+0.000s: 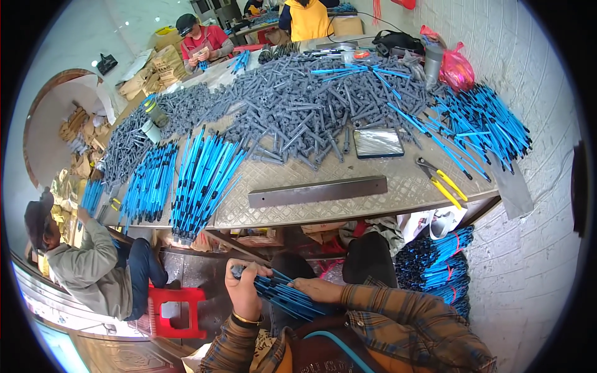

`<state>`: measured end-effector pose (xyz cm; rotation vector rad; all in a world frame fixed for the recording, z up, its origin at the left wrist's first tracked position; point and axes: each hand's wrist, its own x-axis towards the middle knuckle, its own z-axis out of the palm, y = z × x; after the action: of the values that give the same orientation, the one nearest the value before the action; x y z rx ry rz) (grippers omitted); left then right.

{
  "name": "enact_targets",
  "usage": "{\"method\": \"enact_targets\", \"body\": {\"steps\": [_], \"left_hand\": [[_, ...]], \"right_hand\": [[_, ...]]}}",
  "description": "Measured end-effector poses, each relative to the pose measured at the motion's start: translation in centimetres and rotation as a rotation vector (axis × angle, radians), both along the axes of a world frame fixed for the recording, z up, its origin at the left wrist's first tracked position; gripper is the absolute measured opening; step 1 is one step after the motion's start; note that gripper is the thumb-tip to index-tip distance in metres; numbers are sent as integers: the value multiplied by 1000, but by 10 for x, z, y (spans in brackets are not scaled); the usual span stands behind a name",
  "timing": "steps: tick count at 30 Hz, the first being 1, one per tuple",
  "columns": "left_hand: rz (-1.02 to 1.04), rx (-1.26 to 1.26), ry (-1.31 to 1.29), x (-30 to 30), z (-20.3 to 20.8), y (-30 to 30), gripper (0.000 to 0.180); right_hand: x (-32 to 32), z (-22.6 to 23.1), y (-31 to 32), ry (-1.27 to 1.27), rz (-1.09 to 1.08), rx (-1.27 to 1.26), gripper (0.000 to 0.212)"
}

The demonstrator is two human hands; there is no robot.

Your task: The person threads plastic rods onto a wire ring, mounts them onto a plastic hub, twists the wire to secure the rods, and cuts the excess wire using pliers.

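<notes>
Over my lap lies a bundle of thin blue rods with black sections (287, 299). My left hand (244, 292) is closed at the bundle's left end, around a grey plastic fitting (237, 271) that pokes out past the thumb. My right hand (318, 290) grips the blue rods from the right, thumb along the top. How the fitting meets the rod ends is hidden by my left fingers.
Ahead stands a table (230, 202) with a heap of grey fittings (298, 102), blue rod bundles (202, 180), a metal bar (317, 191), a film-wrapped box (378, 143) and yellow-handled pliers (443, 180). A red stool (177, 311) and a seated co-worker (93, 267) are left.
</notes>
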<state>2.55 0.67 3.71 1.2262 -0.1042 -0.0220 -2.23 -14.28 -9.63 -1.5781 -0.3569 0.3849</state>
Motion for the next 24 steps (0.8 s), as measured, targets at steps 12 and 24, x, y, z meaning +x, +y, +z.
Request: {"method": "enact_targets", "body": {"steps": [12, 24], "left_hand": [[-329, 204, -310, 24, 32, -3, 14], [-404, 527, -481, 33, 17, 1, 22]], "right_hand": [[37, 108, -39, -438, -240, -304, 32], [53, 162, -33, -1183, -170, -509, 32]]}}
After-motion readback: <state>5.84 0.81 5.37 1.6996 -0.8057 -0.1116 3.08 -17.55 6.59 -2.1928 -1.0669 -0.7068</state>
